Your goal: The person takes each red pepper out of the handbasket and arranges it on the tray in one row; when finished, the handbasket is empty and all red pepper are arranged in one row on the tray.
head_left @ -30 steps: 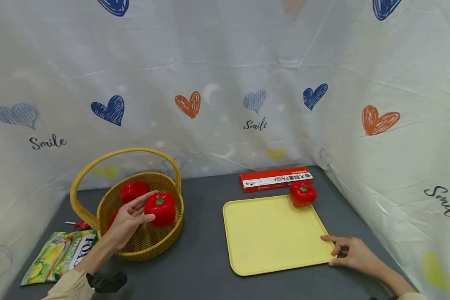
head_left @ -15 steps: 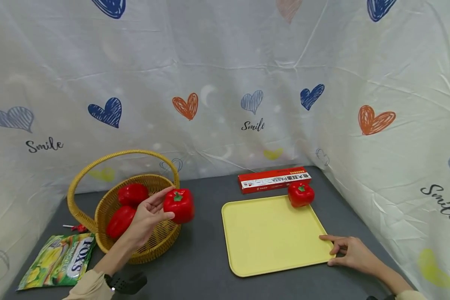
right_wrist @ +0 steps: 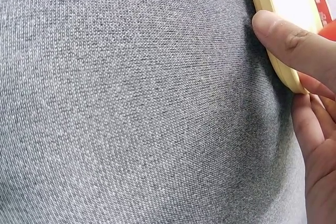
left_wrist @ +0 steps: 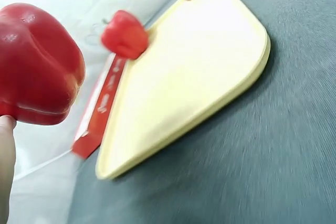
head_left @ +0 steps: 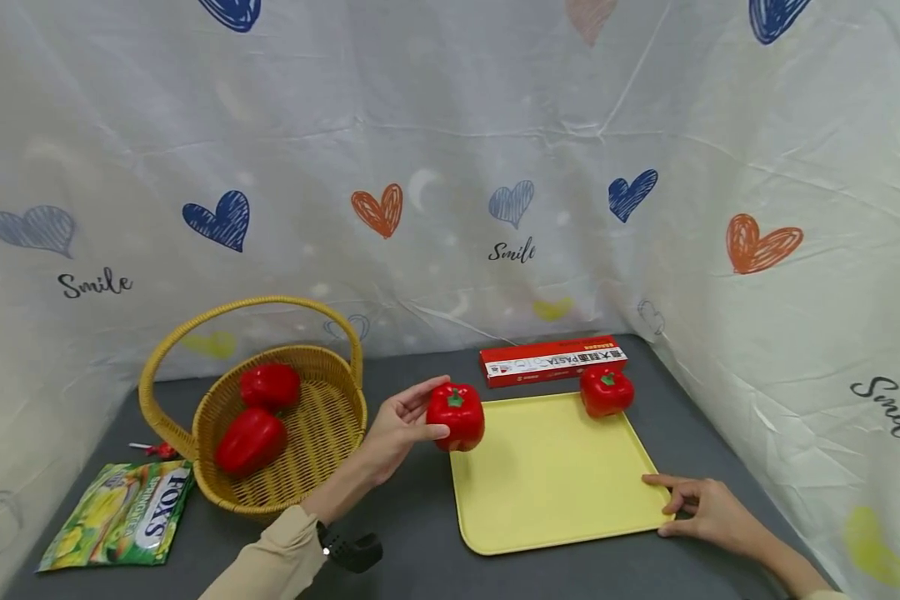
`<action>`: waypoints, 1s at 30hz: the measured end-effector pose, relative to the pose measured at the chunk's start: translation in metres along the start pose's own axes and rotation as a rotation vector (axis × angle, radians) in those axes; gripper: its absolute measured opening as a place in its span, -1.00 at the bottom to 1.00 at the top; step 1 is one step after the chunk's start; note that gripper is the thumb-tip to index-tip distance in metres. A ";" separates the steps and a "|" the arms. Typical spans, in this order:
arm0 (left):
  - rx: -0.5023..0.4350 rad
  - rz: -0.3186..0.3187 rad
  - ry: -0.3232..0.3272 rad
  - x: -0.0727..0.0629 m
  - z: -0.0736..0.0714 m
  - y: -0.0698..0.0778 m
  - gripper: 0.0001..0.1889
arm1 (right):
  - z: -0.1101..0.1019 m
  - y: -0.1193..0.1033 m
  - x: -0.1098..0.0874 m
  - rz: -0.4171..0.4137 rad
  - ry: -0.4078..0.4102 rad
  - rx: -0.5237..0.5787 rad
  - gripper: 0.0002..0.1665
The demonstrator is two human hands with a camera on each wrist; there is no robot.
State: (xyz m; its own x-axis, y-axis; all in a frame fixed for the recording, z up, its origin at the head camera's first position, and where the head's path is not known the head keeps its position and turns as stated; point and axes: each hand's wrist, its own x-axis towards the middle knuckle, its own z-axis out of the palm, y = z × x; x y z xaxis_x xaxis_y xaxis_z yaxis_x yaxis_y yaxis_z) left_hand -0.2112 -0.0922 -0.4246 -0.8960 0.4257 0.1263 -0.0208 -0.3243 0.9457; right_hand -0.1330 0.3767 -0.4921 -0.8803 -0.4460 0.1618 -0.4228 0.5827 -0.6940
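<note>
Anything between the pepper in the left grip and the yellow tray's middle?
Nothing visible. Head and left wrist views show only open space between the held pepper and the middle of the yellow tray. The other pepper, at the far right corner, and the right grip, at the near right corner, are off to the side.

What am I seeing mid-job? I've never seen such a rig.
No machine: a person's bare left hand holds up a glossy red bell pepper; their right hand grips a corner of the flat yellow rectangular tray. The wide picture comes from a head camera, the close ones from each wrist. Another red pepper sits at the tray's far right corner, by a long red box. The dark grey table bears a green-yellow packet and a round woven yellow basket holding two peppers.
</note>
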 end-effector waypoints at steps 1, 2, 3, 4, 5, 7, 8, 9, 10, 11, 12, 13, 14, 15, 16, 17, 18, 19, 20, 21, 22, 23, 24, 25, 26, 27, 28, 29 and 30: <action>-0.002 -0.005 -0.003 0.005 0.004 -0.006 -0.29 | 0.000 0.000 0.000 0.001 0.000 0.007 -0.75; -0.005 -0.007 -0.012 0.011 0.008 -0.012 -0.30 | 0.000 0.000 0.000 -0.004 0.002 0.009 -0.75; -0.005 -0.009 -0.019 0.016 0.012 -0.018 -0.31 | 0.000 0.000 0.000 -0.006 0.005 0.009 -0.75; -0.005 -0.010 -0.027 0.020 0.016 -0.024 -0.32 | 0.000 0.001 0.000 -0.009 0.008 0.009 -0.75; -0.009 -0.011 -0.034 0.025 0.019 -0.031 -0.32 | 0.000 0.001 0.000 -0.014 0.012 0.009 -0.75; -0.013 -0.009 -0.048 0.033 0.025 -0.043 -0.32 | 0.001 0.001 0.001 -0.022 0.017 0.009 -0.74; -0.017 -0.009 -0.054 0.036 0.028 -0.048 -0.33 | 0.001 0.001 0.001 -0.026 0.017 0.009 -0.74; -0.019 -0.012 -0.058 0.039 0.031 -0.053 -0.33 | 0.001 0.001 0.001 -0.027 0.016 0.010 -0.74; -0.026 -0.017 -0.059 0.043 0.033 -0.058 -0.34 | 0.002 0.001 0.002 -0.028 0.014 0.009 -0.74; -0.027 -0.021 -0.057 0.046 0.036 -0.062 -0.34 | 0.002 0.001 0.002 -0.028 0.015 0.011 -0.74; -0.027 -0.024 -0.054 0.049 0.039 -0.066 -0.35 | 0.002 0.001 0.001 -0.026 0.014 0.014 -0.74; -0.030 -0.031 -0.047 0.053 0.042 -0.068 -0.36 | 0.002 0.001 0.001 -0.023 0.014 0.012 -0.74; -0.032 -0.036 -0.042 0.056 0.045 -0.071 -0.36 | 0.002 0.001 0.001 -0.021 0.016 0.008 -0.74; -0.029 -0.039 -0.036 0.060 0.049 -0.073 -0.37 | 0.001 0.001 0.000 -0.018 0.018 0.008 -0.74; -0.024 -0.042 -0.028 0.063 0.051 -0.074 -0.37 | 0.001 0.001 0.000 -0.016 0.019 0.006 -0.74; -0.016 -0.043 -0.020 0.066 0.054 -0.076 -0.38 | 0.001 0.001 0.000 -0.017 0.022 0.005 -0.74; -0.011 -0.045 -0.011 0.069 0.056 -0.077 -0.38 | 0.001 0.001 0.000 -0.017 0.023 0.000 -0.74; -0.005 -0.047 -0.006 0.072 0.058 -0.078 -0.39 | 0.001 0.001 -0.001 -0.019 0.025 -0.004 -0.73; 0.001 -0.048 -0.001 0.075 0.060 -0.079 -0.39 | 0.001 0.001 -0.001 -0.020 0.026 -0.007 -0.73; 0.008 -0.048 0.004 0.078 0.062 -0.080 -0.39 | 0.001 0.002 0.000 -0.021 0.027 -0.008 -0.73; 0.012 -0.048 0.010 0.082 0.064 -0.081 -0.39 | 0.001 0.002 0.000 -0.024 0.030 -0.011 -0.72; 0.016 -0.047 0.015 0.085 0.065 -0.082 -0.39 | 0.001 0.002 0.000 -0.026 0.033 -0.014 -0.72; 0.018 -0.047 0.020 0.088 0.067 -0.083 -0.39 | 0.001 0.002 0.000 -0.027 0.032 -0.016 -0.72; 0.021 -0.044 0.023 0.091 0.069 -0.084 -0.39 | 0.002 0.002 0.000 -0.030 0.034 -0.018 -0.72; 0.024 -0.040 0.026 0.094 0.070 -0.085 -0.39 | 0.002 0.002 0.000 -0.032 0.036 -0.022 -0.72; 0.029 -0.036 0.029 0.097 0.071 -0.086 -0.38 | 0.002 0.001 0.000 -0.034 0.036 -0.022 -0.72; 0.031 -0.034 0.029 0.100 0.073 -0.087 -0.38 | 0.002 0.001 0.001 -0.034 0.035 -0.022 -0.72; 0.035 -0.032 0.027 0.103 0.074 -0.088 -0.38 | 0.002 0.001 0.000 -0.032 0.031 -0.023 -0.72; 0.036 -0.032 0.025 0.105 0.076 -0.089 -0.37 | 0.002 0.001 0.000 -0.029 0.029 -0.016 -0.73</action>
State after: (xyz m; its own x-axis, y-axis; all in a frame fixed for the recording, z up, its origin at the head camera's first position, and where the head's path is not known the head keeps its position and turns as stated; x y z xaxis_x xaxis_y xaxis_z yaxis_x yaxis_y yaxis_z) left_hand -0.2703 0.0456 -0.4731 -0.9060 0.4139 0.0885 -0.0340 -0.2797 0.9595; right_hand -0.1333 0.3756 -0.4940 -0.8733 -0.4433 0.2018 -0.4514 0.5807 -0.6775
